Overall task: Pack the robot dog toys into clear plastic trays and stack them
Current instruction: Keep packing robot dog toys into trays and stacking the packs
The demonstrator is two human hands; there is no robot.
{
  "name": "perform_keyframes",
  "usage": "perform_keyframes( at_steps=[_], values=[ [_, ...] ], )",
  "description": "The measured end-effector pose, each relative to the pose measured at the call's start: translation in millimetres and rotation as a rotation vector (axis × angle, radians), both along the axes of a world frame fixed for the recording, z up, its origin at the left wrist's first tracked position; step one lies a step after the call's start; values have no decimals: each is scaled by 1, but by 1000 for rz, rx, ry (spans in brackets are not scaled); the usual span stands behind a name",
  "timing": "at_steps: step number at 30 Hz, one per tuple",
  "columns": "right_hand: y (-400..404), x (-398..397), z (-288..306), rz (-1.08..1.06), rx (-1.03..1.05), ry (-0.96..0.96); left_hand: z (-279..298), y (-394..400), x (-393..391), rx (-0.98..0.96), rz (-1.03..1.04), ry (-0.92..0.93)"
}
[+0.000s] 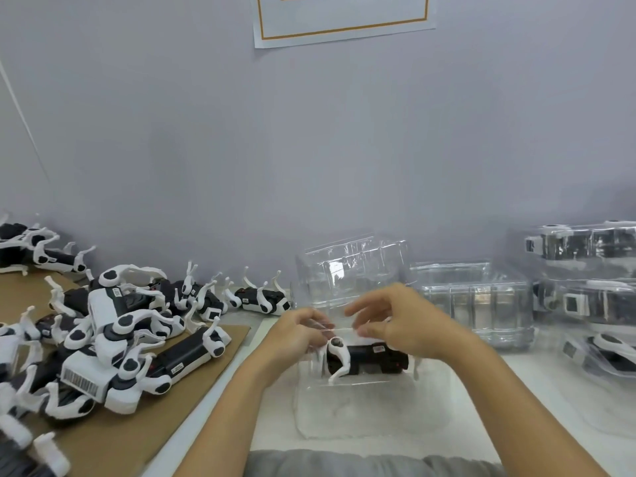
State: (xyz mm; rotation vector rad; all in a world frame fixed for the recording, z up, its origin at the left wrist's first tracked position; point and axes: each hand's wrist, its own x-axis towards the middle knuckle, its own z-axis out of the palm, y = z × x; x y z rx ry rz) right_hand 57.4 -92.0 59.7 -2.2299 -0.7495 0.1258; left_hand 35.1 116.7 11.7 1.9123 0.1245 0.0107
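A black-and-white robot dog toy (364,359) lies inside a clear plastic tray (371,407) on the white table in front of me. My left hand (299,332) grips the tray's upper edge at the left, its fingers curled over the rim. My right hand (395,321) pinches the same thin clear edge at the right, with the other fingers spread above the toy. A pile of several loose robot dog toys (113,339) lies on brown cardboard to the left.
An empty clear tray (351,270) stands behind my hands, beside a stack of empty trays (475,297). Packed trays with toys (585,270) are stacked at the far right. The grey wall runs close behind the table.
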Motion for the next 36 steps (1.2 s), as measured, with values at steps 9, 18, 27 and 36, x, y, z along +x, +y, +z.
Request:
perform_keyframes(
  at_steps=[9, 18, 27, 36],
  values=[
    [-51, 13, 9, -228, -294, 61, 48, 13, -13, 782, -99, 159],
    [-48, 11, 5, -226, -229, 256, 96, -37, -34, 729, -226, -195],
    [-47, 10, 4, -241, -201, 284, 22, -82, -6, 720, -168, -252],
    [-43, 10, 4, -233, -231, 267, 20, -84, -4, 759, -177, -343]
  ],
)
